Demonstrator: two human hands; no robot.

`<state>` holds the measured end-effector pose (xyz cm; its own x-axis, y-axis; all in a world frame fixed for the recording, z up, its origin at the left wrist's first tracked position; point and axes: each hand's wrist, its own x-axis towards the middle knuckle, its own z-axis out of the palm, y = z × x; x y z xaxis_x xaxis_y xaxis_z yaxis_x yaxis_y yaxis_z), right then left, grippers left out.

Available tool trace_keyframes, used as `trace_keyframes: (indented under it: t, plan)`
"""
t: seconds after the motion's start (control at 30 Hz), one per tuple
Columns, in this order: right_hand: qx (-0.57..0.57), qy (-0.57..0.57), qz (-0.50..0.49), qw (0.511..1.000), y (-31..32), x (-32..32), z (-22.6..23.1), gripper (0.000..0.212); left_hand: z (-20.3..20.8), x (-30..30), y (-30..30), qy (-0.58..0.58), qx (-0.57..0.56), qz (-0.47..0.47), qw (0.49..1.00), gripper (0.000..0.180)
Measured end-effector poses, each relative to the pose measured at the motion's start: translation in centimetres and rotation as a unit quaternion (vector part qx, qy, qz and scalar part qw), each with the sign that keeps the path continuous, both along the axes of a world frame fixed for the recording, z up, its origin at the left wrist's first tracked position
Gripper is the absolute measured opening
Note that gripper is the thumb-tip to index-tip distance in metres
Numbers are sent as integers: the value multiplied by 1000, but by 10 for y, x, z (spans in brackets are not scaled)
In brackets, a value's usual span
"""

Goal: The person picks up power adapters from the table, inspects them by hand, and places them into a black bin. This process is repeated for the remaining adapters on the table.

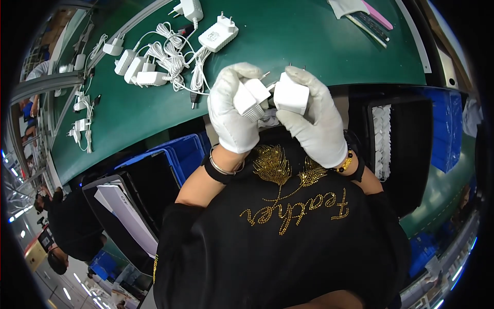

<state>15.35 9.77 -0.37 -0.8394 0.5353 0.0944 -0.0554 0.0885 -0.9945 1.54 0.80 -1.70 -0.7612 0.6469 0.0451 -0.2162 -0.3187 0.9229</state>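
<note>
Both my hands wear white gloves and are raised at the near edge of the green table (319,46). My left hand (225,110) is closed round a white power adapter (251,97), its ribbed side turned toward me. A second white power adapter (292,95) is gripped by my right hand (321,121), thumb below and fingers above. The two adapters are held close together, with metal pins showing at their far sides. Left of my hands, several more white adapters (218,34) lie on the table with bundled white cables (172,59).
More adapters (81,127) lie at the table's left end. A pink-handled tool (378,15) and a white cloth (347,7) sit at the back right. Below the edge are a blue crate (180,154), a black bin (404,154) with white items and a black bin (146,206) with papers.
</note>
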Motion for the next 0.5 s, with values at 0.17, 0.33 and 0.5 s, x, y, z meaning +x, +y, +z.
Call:
trace_keyframes:
  t: [0.17,0.33,0.5]
  plan:
    - [-58,-12,-46,997,0,2,-7,71,7,4,-1,71,-79,14,994,39]
    - [123,-62,-39,990,-4,-5,0,80,14,20,9,-39,2,25,999,49]
    - [172,49,-103,979,1,-19,1,88,38,33,18,190,-80,-15,978,48]
